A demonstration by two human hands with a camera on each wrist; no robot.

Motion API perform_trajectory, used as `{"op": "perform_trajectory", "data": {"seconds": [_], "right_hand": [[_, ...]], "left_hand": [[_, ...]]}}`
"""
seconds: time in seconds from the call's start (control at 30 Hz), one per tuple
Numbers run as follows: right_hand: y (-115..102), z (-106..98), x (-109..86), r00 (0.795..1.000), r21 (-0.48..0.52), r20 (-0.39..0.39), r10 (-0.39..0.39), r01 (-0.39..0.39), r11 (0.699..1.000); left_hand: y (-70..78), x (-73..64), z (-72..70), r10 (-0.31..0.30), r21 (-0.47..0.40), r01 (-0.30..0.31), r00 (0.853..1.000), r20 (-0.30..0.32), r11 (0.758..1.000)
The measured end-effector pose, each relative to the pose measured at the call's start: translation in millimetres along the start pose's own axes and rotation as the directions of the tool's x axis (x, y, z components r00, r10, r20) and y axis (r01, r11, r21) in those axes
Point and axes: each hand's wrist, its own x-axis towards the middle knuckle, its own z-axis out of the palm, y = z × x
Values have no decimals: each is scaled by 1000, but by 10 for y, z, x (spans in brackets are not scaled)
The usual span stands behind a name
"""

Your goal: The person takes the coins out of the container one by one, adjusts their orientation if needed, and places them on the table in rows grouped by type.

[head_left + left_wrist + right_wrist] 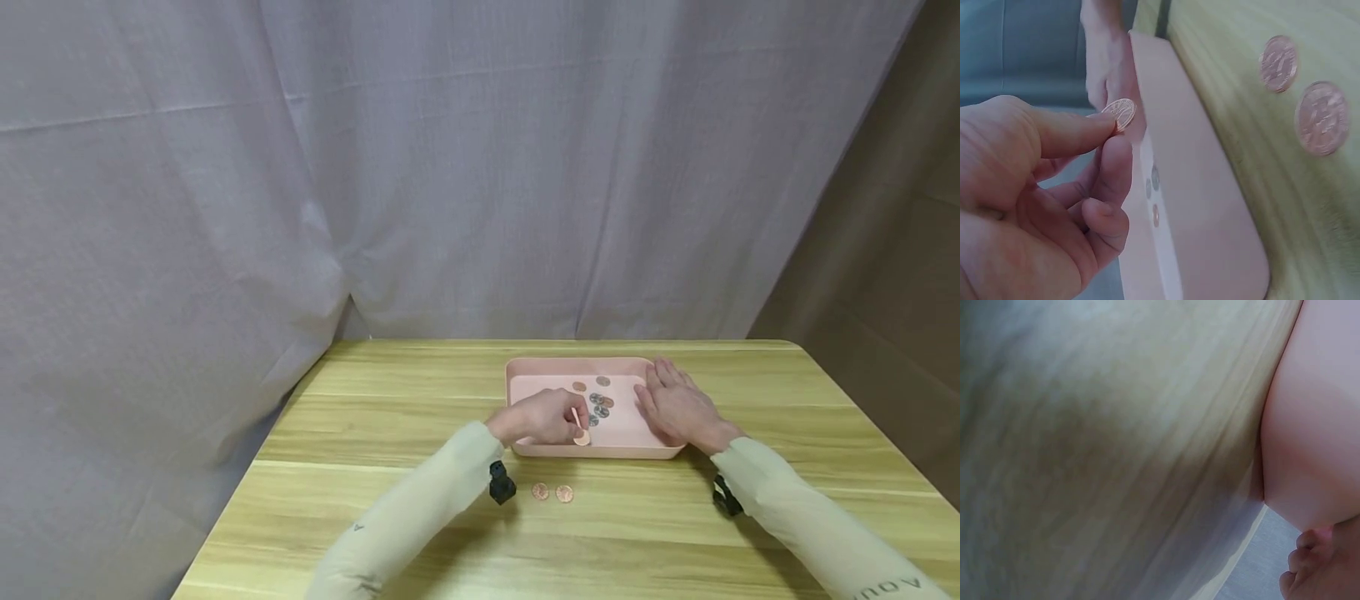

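Observation:
Between thumb and forefinger, my left hand [551, 415] pinches a copper coin [1122, 113] above the near left part of a pink tray [600, 452]. The other fingers of that hand are curled in. Silver coins [603, 381] and copper coins [579, 387], several in all, lie in the tray, some overlapping. My right hand [682, 408] holds the tray's right side, thumb inside and fingers over the rim. Its fingertips show past the tray's wall [1316, 444] in the right wrist view.
Two copper coins [564, 494] lie side by side on the wooden table [375, 500] in front of the tray. A grey curtain [480, 208] hangs behind the table's far edge. Black wrist cameras [501, 483] sit below both sleeves.

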Motion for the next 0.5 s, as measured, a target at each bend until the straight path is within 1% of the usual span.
{"op": "perform_trajectory", "data": {"seconds": [0.13, 0.23, 0.4, 0.5], "right_hand": [[1, -10, 8, 1000, 4, 6, 8, -8, 1000], [2, -15, 9, 1000, 4, 7, 6, -6, 1000], [6, -16, 3, 1000, -6, 0, -8, 8, 1000], [6, -13, -3, 1000, 1, -3, -9, 9, 1000]], "left_hand": [[38, -59, 64, 16, 29, -17, 1000, 23, 999], [72, -94, 129, 37, 83, -40, 999, 35, 996], [162, -153, 233, 60, 175, -66, 997, 39, 982], [219, -190, 283, 69, 212, -78, 996, 48, 974]]}}
